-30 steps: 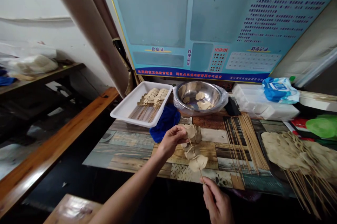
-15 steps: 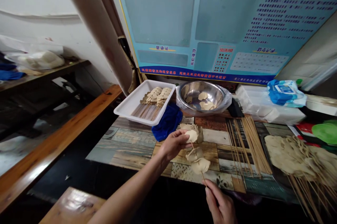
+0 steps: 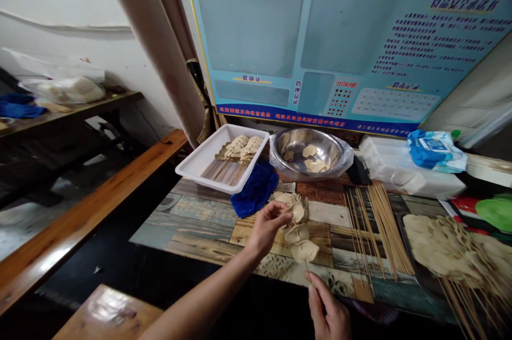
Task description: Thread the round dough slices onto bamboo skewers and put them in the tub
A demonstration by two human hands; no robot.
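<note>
Left hand (image 3: 275,223) pinches a pale, thin, ruffled-edged flat piece (image 3: 297,212), apparently steadying it. A slender wooden skewer (image 3: 307,267) spans both hands; right hand (image 3: 326,305) pinches its bare end, presumably for control.

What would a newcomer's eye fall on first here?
Probably the big blue board, which fills the back above the table. Next come the hands, front and centre: the right hand holds the near end of a skewer of pale pieces, while the left hand pinches at its far part. At the right, a heap of filled skewers lies on a dark tray.
</note>
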